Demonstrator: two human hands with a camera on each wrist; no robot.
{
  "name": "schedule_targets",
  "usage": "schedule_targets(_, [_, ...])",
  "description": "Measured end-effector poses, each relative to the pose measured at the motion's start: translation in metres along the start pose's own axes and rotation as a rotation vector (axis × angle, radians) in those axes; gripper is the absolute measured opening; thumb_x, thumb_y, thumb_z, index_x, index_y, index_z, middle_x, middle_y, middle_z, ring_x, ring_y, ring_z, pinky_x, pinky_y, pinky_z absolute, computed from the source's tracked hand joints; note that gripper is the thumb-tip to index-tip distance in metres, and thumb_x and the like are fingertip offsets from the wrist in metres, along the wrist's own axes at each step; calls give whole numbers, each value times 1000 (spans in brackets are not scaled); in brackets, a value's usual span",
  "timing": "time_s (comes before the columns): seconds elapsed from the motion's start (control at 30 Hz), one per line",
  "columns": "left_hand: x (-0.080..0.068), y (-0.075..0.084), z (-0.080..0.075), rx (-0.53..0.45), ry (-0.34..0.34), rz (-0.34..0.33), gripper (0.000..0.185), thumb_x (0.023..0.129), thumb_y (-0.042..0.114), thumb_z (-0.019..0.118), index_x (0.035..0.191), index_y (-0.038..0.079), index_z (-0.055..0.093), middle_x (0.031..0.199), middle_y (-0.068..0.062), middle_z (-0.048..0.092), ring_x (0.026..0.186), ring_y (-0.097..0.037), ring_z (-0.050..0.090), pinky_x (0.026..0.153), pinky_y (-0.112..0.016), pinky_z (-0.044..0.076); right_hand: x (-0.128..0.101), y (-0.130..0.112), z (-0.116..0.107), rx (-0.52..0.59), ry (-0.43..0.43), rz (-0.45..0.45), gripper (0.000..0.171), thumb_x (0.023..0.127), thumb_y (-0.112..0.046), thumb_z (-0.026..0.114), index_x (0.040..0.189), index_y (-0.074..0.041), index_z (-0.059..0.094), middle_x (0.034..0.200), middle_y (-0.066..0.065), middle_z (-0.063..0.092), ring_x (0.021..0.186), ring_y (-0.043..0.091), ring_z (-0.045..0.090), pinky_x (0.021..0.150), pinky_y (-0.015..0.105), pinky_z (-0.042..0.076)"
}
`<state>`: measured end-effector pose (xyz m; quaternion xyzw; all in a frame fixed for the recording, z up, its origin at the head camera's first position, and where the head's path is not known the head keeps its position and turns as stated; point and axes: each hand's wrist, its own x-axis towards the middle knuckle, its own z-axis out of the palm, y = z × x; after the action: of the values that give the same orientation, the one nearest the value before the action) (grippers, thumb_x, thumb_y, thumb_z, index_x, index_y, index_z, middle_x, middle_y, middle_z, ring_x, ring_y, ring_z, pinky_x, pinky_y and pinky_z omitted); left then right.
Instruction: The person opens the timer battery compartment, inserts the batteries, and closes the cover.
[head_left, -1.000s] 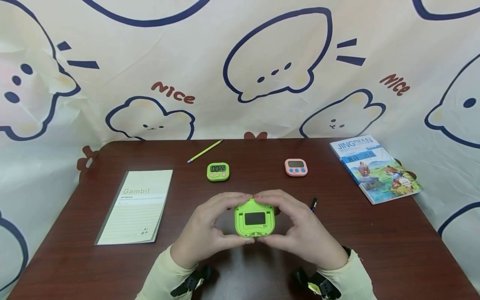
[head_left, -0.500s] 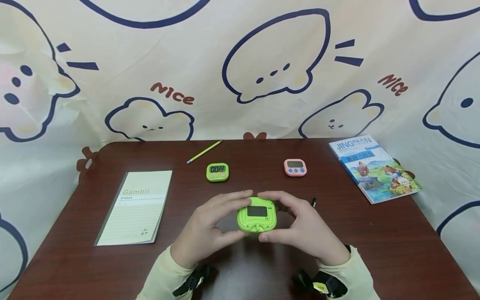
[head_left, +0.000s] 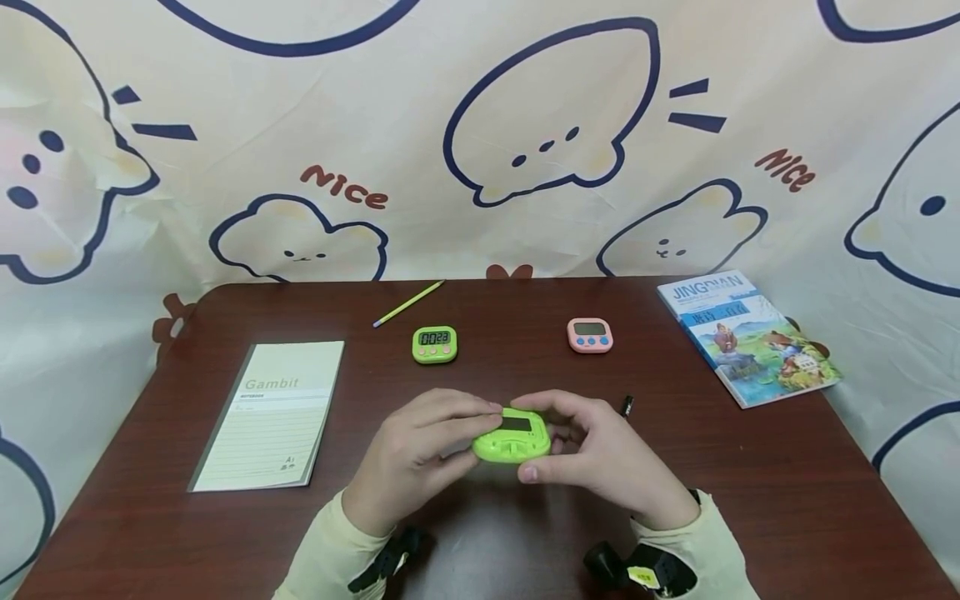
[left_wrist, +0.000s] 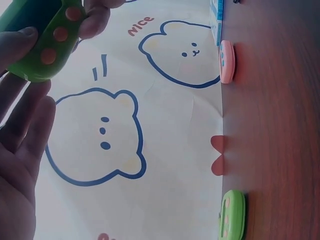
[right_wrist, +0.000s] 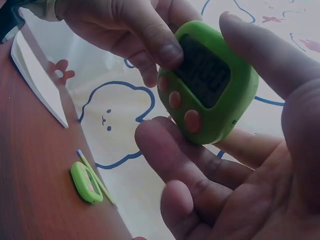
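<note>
A green digital timer (head_left: 504,449) is held above the table, its back with a dark rectangle toward the head camera. My left hand (head_left: 420,442) pinches it by its left side. In the right wrist view the left thumb lies on the display of the timer (right_wrist: 243,92), whose front has pink buttons. My right hand (head_left: 603,454) is around the timer's right side with loosely bent fingers. Its index fingertip is right at the top edge, while its thumb stands apart from the near edge. Right-hand fingertips (left_wrist: 95,21) also show beside the timer in the left wrist view.
Behind the hands, a second green timer (head_left: 435,345) and a pink timer (head_left: 590,335) lie on the brown table (head_left: 480,550). A pencil (head_left: 408,304) is at the back, a notebook (head_left: 277,417) at left, a picture book (head_left: 750,342) at right. A small black object (head_left: 627,407) lies beyond the right hand.
The held timer has tipped flatter and dropped slightly. My right thumb has come away from its near edge, while the left hand keeps its pinch. The other green timer's display went from 0022 to 0023.
</note>
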<state>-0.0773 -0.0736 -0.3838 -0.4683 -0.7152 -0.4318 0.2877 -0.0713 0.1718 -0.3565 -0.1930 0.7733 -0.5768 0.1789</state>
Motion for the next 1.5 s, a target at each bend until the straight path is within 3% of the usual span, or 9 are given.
schedule_targets(0.13, [-1, 1, 0, -4, 12, -44, 37, 78, -6, 75, 113, 3, 74, 111, -6, 73, 102, -21, 68, 90, -28, 54, 0, 1, 3, -76, 34, -50, 62, 81, -25, 86, 137, -24, 59, 126, -5, 64, 100, 22, 62, 84, 35, 54])
schedule_targets(0.27, [-2, 2, 0, -13, 13, -127, 38, 76, -5, 76, 112, 5, 75, 109, -4, 73, 100, -19, 68, 89, -25, 53, -1, 1, 7, -168, 96, -182, 72, 78, -26, 88, 141, -32, 53, 140, -12, 54, 118, 16, 57, 92, 36, 52])
schedule_targets(0.37, [-2, 3, 1, -13, 8, -179, 37, 76, -4, 78, 111, 7, 75, 108, -3, 73, 100, -18, 68, 89, -24, 53, -1, 0, 9, -195, 146, -315, 66, 78, -18, 88, 137, -26, 59, 140, -6, 55, 123, 16, 56, 93, 34, 53])
schedule_targets(0.47, [-2, 4, 1, -17, 12, -212, 37, 75, -5, 79, 110, 8, 76, 107, -3, 73, 99, -18, 68, 88, -24, 54, -1, 0, 10, -202, 182, -406, 52, 78, -8, 87, 125, -19, 67, 129, -2, 62, 116, 16, 60, 91, 31, 54])
schedule_targets(0.7, [-2, 5, 1, -43, 25, -242, 34, 77, -3, 80, 109, 8, 76, 107, -3, 73, 99, -18, 68, 89, -22, 53, 2, 9, 7, -227, 207, -514, 36, 81, 3, 80, 111, -15, 75, 111, -1, 70, 103, 15, 67, 89, 27, 55])
schedule_targets(0.97, [-3, 5, 1, -47, 7, -261, 29, 83, 7, 81, 111, 8, 73, 108, -2, 71, 100, -16, 67, 90, -21, 52, 3, 9, 7, -224, 233, -526, 32, 82, 1, 80, 112, -11, 75, 109, 0, 72, 99, 15, 68, 84, 26, 56])
schedule_targets(1.1, [-3, 5, 1, -54, 3, -271, 33, 85, 12, 82, 115, 8, 71, 110, -2, 71, 100, -15, 67, 89, -23, 54, 2, 7, 8, -184, 239, -473, 29, 85, -3, 79, 112, -10, 75, 108, -1, 72, 96, 15, 68, 80, 28, 58])
schedule_targets(1.27, [-2, 8, 1, -37, -6, -282, 57, 80, 14, 87, 130, 6, 61, 114, -5, 70, 96, -15, 67, 82, -26, 56, -1, 3, 9, -105, 256, -367, 28, 86, -8, 80, 113, -14, 75, 106, 0, 72, 89, 17, 68, 73, 33, 61])
schedule_targets(1.5, [-2, 11, 1, -77, -88, -315, 88, 69, 8, 93, 144, 5, 47, 124, -8, 66, 98, -15, 66, 81, -26, 57, 3, 7, 5, -9, 249, -263, 24, 90, -7, 76, 112, -13, 75, 101, 2, 72, 80, 20, 66, 64, 31, 59])
